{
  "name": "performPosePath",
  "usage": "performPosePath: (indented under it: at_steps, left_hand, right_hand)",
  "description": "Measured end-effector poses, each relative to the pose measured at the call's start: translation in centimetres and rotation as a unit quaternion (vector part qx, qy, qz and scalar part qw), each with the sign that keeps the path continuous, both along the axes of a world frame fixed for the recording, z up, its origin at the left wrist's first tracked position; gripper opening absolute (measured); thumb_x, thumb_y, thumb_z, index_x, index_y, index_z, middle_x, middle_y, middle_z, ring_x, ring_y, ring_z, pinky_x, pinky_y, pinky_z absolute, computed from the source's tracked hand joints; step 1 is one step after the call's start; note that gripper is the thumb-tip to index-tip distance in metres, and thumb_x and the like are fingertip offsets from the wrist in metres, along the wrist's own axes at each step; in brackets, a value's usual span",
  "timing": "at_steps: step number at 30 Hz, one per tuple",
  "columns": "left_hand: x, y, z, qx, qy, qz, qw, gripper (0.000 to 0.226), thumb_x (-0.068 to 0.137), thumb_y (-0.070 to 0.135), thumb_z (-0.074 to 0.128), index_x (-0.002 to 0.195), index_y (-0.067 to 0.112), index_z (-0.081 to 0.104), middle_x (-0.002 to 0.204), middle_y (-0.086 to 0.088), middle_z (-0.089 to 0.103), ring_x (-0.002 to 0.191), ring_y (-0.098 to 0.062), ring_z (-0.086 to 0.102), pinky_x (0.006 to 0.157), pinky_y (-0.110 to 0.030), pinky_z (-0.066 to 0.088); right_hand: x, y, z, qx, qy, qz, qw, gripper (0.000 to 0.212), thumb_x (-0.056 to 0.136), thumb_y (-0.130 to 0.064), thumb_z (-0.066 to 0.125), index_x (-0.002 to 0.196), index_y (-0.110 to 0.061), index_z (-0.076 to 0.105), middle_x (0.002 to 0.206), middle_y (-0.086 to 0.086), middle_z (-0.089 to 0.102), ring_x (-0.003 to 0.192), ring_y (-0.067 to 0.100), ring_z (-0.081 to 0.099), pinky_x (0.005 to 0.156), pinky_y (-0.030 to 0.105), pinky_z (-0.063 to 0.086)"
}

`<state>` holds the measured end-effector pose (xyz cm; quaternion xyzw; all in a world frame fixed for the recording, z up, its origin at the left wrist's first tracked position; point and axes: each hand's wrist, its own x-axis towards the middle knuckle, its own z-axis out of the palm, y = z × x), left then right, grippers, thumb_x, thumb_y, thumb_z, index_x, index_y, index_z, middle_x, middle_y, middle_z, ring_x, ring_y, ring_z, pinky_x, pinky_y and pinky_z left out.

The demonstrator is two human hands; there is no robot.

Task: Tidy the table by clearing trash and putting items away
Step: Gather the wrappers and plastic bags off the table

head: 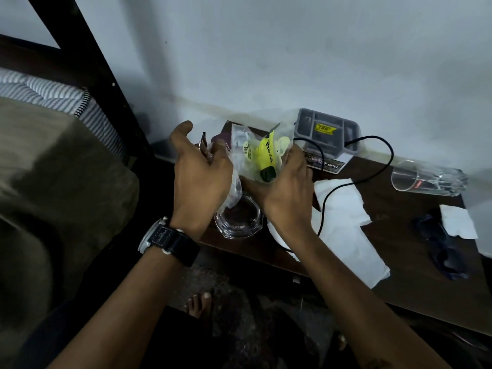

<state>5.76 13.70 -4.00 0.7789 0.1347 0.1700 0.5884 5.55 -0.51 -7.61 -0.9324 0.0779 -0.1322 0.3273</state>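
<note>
The person holds a crumpled clear plastic bag (262,155) above the left end of the dark brown surface (404,249), just over a glass ashtray (239,222) and in front of the pale wall. The bag bears bright yellow print with dark lettering, a black patch near its bottom and a small "500 g" mark. The right hand (288,190) grips its right edge; its fingers are curled round the plastic and mostly hidden behind it. The left hand (202,177), with a dark watch (170,242) on the wrist, has its thumb raised and its fingers (219,149) curled round a thin dark object (204,145). More clear plastic hangs below this palm; whether it belongs to the same bag cannot be told.

What the thin dark object is cannot be made out. The lettering on the bag is too creased to read in full.

On the surface lie two pieces of white tissue, a large one (346,230) and a small one (458,222), one drinking glass (426,179) on its side, one black cable (372,163), one grey compartment tray (327,131) against the wall, and one pair of dark glasses (439,243), blurred. A striped mattress (53,94) is cut off at the left.
</note>
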Motion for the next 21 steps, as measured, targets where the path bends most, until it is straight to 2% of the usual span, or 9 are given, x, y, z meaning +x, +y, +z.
performPosePath:
  at_steps: [4,6,9,11,14,17,21]
  left_hand:
    - [0.2,0.4,-0.6,-0.007,0.016,-0.005,1.0,0.055,0.1,0.028,0.059,0.146,0.014,0.033,0.091,0.024,0.048,0.068,0.03,0.054,0.056,0.003,0.039]
    - [0.4,0.6,-0.8,-0.011,0.022,-0.006,1.0,0.056,0.099,0.029,0.06,0.146,0.014,0.033,0.094,0.026,0.046,0.069,0.032,0.053,0.057,0.004,0.039]
    - [0.5,0.6,-0.9,-0.014,0.028,-0.008,0.999,0.055,0.099,0.029,0.06,0.145,0.015,0.033,0.093,0.025,0.048,0.066,0.026,0.057,0.056,-0.002,0.043]
    - [0.4,0.5,-0.9,-0.011,0.031,-0.009,0.999,0.054,0.099,0.028,0.06,0.144,0.014,0.034,0.091,0.024,0.049,0.066,0.027,0.057,0.055,0.0,0.042]
    - [0.4,0.5,-0.8,-0.011,0.038,-0.012,0.999,0.055,0.098,0.028,0.061,0.144,0.014,0.034,0.086,0.018,0.056,0.06,0.02,0.06,0.05,-0.002,0.041]
    - [0.4,0.4,-0.8,-0.009,0.043,-0.012,0.999,0.055,0.097,0.029,0.061,0.143,0.015,0.034,0.083,0.017,0.058,0.057,0.016,0.061,0.049,-0.004,0.042]
    - [0.4,0.3,-0.7,-0.006,0.051,-0.008,0.999,0.053,0.096,0.032,0.061,0.14,0.019,0.035,0.083,0.02,0.055,0.061,0.021,0.059,0.059,-0.011,0.044]
  right_hand:
    - [-0.1,0.7,-0.3,-0.019,-0.016,-0.021,0.999,0.138,0.055,-0.078,0.08,0.156,-0.007,0.02,0.145,0.018,0.047,0.134,0.037,0.045,0.108,0.048,0.04]
    - [0.0,0.8,-0.6,-0.046,-0.033,-0.038,0.998,0.137,0.059,-0.072,0.085,0.158,-0.006,0.017,0.143,0.019,0.047,0.132,0.036,0.047,0.107,0.046,0.041]
    - [0.1,0.7,-1.0,-0.054,-0.046,-0.042,0.997,0.134,0.065,-0.06,0.09,0.16,-0.005,0.013,0.144,0.022,0.045,0.128,0.037,0.051,0.105,0.046,0.046]
    - [0.3,0.6,-1.2,-0.065,-0.042,-0.022,0.997,0.122,0.071,-0.054,0.089,0.161,-0.017,0.015,0.142,0.019,0.044,0.123,0.035,0.052,0.1,0.047,0.049]
    - [0.5,0.3,-1.4,-0.082,-0.035,0.004,0.996,0.088,0.081,-0.051,0.081,0.154,-0.029,0.038,0.139,0.014,0.043,0.123,0.034,0.05,0.102,0.046,0.047]
    - [0.5,0.3,-1.5,-0.075,-0.036,0.006,0.997,0.066,0.09,-0.045,0.072,0.148,-0.025,0.048,0.134,0.012,0.049,0.117,0.034,0.051,0.099,0.045,0.046]
    - [0.9,-0.3,-0.8,-0.008,-0.072,0.007,0.997,0.036,0.096,-0.02,0.062,0.132,-0.015,0.067,0.121,0.009,0.064,0.107,0.031,0.061,0.092,0.042,0.052]
